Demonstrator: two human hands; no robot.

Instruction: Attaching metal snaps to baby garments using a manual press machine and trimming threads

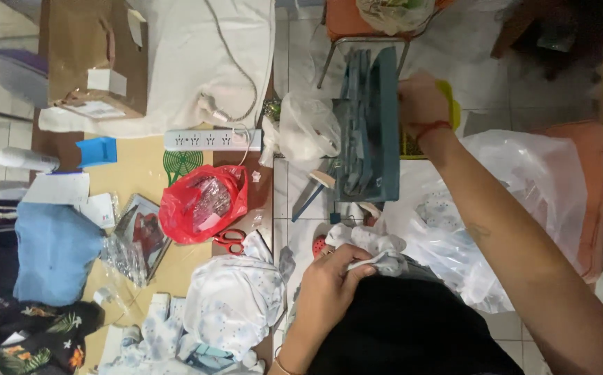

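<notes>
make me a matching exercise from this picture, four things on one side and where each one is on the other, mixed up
Things:
1. red plastic bag
2. power strip
3. white cloth
4. stack of grey-blue boards

Places:
A. pinched in the left hand, over the lap
B. held upright at its top by the right hand
C. on the tan table, just above the red-handled scissors
D. lying flat along the edge of the big white sheet, near the cardboard box

Pairs: 1-C, 2-D, 3-A, 4-B
</notes>
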